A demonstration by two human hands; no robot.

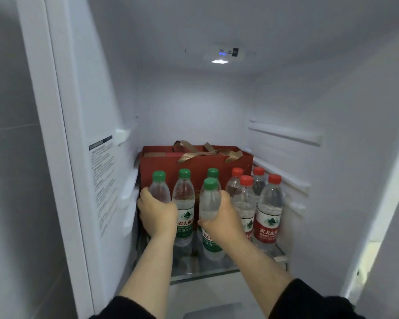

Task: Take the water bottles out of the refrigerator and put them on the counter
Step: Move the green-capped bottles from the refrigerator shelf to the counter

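Several clear water bottles stand on a glass shelf [205, 271] inside the open refrigerator. Those on the left have green caps, those on the right red caps. My left hand [158, 215] is wrapped around the leftmost green-capped bottle [160, 188]. My right hand [221, 219] grips the front green-capped bottle [209, 201] around its middle. Another green-capped bottle [184, 203] stands between my hands, and one more sits behind. The red-capped bottles [268, 210] stand untouched to the right of my right hand.
A red gift bag [166, 160] with gold ribbon handles stands behind the bottles at the back of the shelf. White refrigerator walls with shelf rails [283, 134] close in on both sides. A lamp [219, 61] glows on the ceiling.
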